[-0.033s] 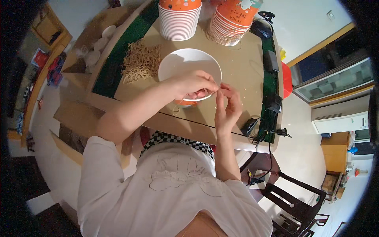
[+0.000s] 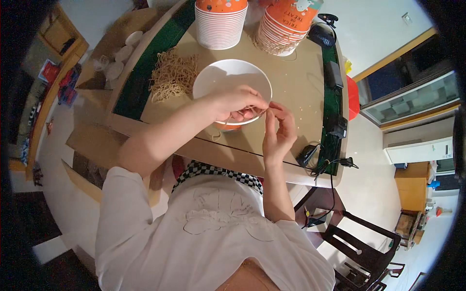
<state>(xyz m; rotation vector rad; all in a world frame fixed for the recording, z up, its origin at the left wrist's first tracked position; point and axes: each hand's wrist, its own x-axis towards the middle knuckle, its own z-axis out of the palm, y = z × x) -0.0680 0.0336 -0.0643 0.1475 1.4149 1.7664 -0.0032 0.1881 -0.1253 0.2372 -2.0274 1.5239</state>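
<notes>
A white-lined paper bucket [image 2: 227,73] with orange on its outside stands on the table in front of me, its mouth tilted toward me. Over its near rim, my left hand [image 2: 240,105] is closed on a thin tan string [image 2: 217,137], whose loose end hangs below. Thumb and fingertip pinched, my right hand [image 2: 280,130] meets the left fingertips at the rim's right side and grips the string there. The exact hold point is too small to see. Left of the bucket lies a tangled pile of tan strings [image 2: 174,75].
Two stacks of nested orange and white buckets, a left stack [image 2: 221,26] and a right stack [image 2: 284,29], stand at the back. Strings drape the right one. Black adapters [image 2: 333,75] and cables line the table's right edge. An open cardboard box [image 2: 90,145] sits on the left.
The bucket and both hands have shifted very slightly to the left. The grip on the string looks the same.
</notes>
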